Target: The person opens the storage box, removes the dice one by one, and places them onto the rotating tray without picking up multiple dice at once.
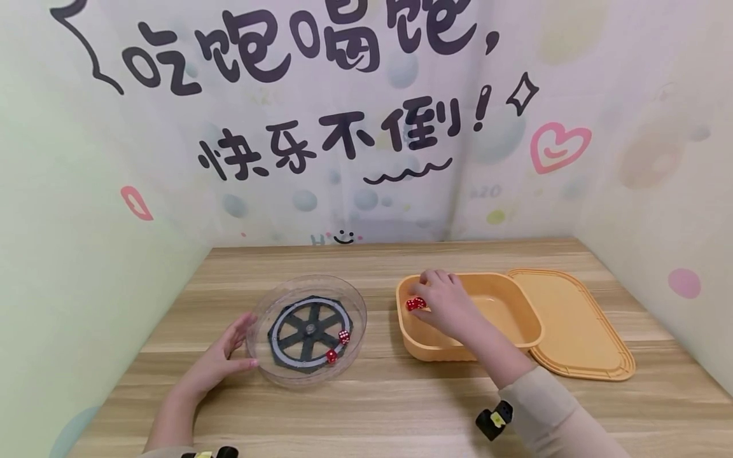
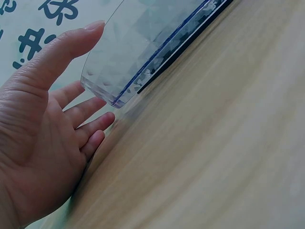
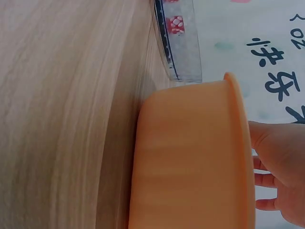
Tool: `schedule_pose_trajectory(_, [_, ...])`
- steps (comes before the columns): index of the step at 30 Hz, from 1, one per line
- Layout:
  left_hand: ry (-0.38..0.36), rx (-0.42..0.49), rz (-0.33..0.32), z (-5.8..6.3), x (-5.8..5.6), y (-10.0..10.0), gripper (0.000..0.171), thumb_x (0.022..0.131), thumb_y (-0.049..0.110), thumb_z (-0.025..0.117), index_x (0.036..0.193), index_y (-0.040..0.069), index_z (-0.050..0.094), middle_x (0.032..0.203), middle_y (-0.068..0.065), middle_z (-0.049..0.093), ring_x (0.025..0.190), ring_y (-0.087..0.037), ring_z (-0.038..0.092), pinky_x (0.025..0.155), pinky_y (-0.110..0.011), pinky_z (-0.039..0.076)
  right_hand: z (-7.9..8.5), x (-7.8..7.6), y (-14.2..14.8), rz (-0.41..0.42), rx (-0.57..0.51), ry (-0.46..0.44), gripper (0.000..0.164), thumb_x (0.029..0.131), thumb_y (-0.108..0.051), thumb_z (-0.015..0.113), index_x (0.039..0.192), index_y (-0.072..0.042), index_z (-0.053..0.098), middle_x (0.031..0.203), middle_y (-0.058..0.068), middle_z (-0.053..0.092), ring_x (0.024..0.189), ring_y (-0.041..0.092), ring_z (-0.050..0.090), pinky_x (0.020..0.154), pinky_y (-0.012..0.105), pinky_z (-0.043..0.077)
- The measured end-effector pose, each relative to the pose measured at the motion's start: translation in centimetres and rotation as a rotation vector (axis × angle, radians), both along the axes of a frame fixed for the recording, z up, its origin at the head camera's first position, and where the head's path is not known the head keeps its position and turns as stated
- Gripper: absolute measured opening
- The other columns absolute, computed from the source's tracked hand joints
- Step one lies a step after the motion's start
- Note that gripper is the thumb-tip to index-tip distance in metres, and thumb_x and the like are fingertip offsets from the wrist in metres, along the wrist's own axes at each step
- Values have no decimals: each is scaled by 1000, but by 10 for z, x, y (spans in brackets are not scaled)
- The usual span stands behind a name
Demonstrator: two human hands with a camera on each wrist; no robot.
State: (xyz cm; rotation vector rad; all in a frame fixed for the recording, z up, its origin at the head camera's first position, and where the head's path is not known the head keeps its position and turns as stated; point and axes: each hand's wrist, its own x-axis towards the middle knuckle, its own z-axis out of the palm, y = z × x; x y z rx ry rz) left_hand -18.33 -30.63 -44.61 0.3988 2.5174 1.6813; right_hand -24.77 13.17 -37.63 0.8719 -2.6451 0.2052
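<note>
A round transparent dish [image 1: 260, 359] stands on the left, with a dark spoked wheel pattern showing through it. Two red dice lie in it near the right side, one die [image 1: 343, 336] beside another [image 1: 331, 356]. At its left rim is my left hand [image 1: 220, 356], thumb and fingers spread around the edge; contact is unclear. My right hand [image 1: 449, 305] reaches into an orange box [image 1: 518, 305], its thumb and fingers bent around red dice [image 1: 415, 303] at the left end. Whether it grips one cannot be seen; the box wall [image 3: 190, 157] hides the fingertips in the right wrist view.
An orange lid [image 1: 584, 327] lies flat to the right of the box, partly against or under its side. Wood-grain tabletop [image 1: 366, 407] extends between the dish and the box and in front of both. A printed wall [image 1: 343, 210] borders the back.
</note>
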Motion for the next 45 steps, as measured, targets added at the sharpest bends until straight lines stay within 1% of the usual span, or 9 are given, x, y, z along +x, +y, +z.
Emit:
schedule_pose_trajectory(3, [0,10,-2,-1,0,0,95,80,7,74,151,-1,12,154,-25,16,138,-45,12,107,-21,22,-2,-3,1,-5,3,0,30,77,-26,81,101,-12,71,98,7,53,97,33,51,86,51,40])
schedule_pose_trajectory(6, [-10,9,6,-1,-1,0,95,79,7,74,151,0,12,155,-24,16,139,-43,12,107,-22,21,-5,-7,0,-11,23,5,28,77,-26,81,99,-11,71,96,7,53,96,33,51,86,52,40])
schedule_pose_trajectory(10, [2,12,2,0,0,0,95,79,6,74,151,-1,12,154,-26,16,138,-46,12,110,-55,12,-9,-13,0,-16,74,14,27,78,-28,80,98,-12,71,94,6,52,93,32,51,82,50,41])
schedule_pose_trajectory(13, [3,6,0,1,0,0,95,80,6,74,151,-1,12,154,-26,16,138,-47,11,109,-57,12,-12,-15,0,-21,104,14,28,78,-30,80,97,-12,70,93,6,51,93,31,51,79,49,42])
schedule_pose_trajectory(19, [-16,6,6,1,0,0,95,80,8,74,152,1,12,155,-24,15,139,-43,11,99,-10,22,-17,-19,0,-32,129,7,28,78,-30,80,97,-13,70,92,6,51,92,31,50,79,49,41])
schedule_pose_trajectory(22, [-6,24,-5,1,0,0,95,80,7,73,151,0,11,155,-25,14,139,-45,10,95,-5,22,-18,-21,-2,-31,139,-3,26,78,-29,80,95,-13,70,92,7,51,91,31,50,77,48,41])
schedule_pose_trajectory(34, [2,15,-8,0,1,-1,93,81,6,73,151,0,12,154,-25,15,139,-45,11,102,-14,23,-23,-27,-6,-59,185,-27,25,79,-31,79,96,-14,70,91,5,50,90,28,49,76,46,41])
schedule_pose_trajectory(41, [-4,33,-1,-1,-1,-1,94,80,6,73,152,0,12,155,-25,15,139,-44,10,95,-5,22,-23,-27,-8,-69,194,-33,23,80,-29,79,96,-13,71,88,6,49,87,28,47,73,45,41])
schedule_pose_trajectory(45, [-7,31,-2,0,0,0,94,81,5,73,151,0,11,155,-25,14,138,-45,11,111,-28,20,-25,-28,-9,-75,208,-31,21,79,-26,78,95,-13,71,89,7,50,89,30,49,74,47,43])
